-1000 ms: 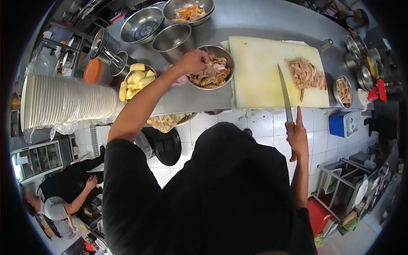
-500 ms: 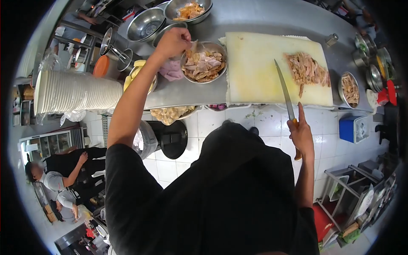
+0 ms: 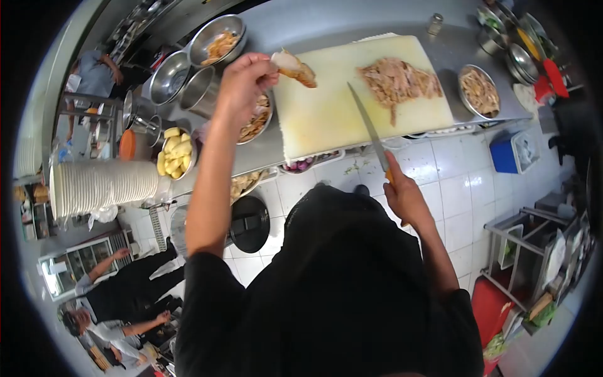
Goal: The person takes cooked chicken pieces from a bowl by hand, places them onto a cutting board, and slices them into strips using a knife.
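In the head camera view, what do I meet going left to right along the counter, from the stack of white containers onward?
Stack of white containers, yellow pieces, left hand, the piece of meat it holds, pile of sliced meat, bowl of meat strips.

L grip [image 3: 242, 87] w/ meat pc [image 3: 298, 70] over cutting bd [image 3: 317, 122], R grip [image 3: 406, 196] w/ knife [image 3: 369, 124]

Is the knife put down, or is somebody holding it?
Held. The right hand grips the handle, and the knife points out over the board.
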`<action>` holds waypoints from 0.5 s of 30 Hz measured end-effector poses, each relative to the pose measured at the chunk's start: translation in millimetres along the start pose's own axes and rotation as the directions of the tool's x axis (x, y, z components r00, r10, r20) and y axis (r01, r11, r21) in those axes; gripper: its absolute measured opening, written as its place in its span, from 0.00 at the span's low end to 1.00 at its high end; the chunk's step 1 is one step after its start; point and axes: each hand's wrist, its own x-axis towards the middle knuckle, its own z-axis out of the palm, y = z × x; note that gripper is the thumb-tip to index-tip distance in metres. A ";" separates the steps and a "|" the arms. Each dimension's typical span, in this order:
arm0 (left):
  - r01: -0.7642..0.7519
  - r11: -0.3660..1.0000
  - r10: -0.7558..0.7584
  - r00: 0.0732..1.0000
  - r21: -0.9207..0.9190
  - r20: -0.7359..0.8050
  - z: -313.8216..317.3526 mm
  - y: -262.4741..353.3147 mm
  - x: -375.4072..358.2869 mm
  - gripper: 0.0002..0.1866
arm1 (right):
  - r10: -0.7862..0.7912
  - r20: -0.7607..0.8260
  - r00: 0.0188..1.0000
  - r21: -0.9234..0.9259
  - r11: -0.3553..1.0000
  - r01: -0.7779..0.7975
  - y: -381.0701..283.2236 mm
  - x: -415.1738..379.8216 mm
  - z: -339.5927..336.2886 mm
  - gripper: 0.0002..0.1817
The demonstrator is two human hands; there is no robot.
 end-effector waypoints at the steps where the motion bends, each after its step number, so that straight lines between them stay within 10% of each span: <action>1: 0.018 0.988 -0.024 0.999 -0.151 -0.040 15.6 -18.3 -2.9 0.07 | 0.023 -0.023 0.999 -0.006 1.000 -0.023 -1.3 -2.8 -2.5 0.38; 7: 0.282 0.957 -0.289 0.945 -0.066 -0.155 42.7 -152.6 -31.6 0.08 | 0.063 -0.100 0.993 -0.061 0.996 -0.070 3.7 -27.6 -13.1 0.28; 15: 0.002 0.871 0.084 0.984 0.492 -0.154 27.3 -156.4 -56.3 0.16 | 0.101 -0.063 0.993 -0.036 0.994 -0.104 -1.6 -31.0 -10.6 0.22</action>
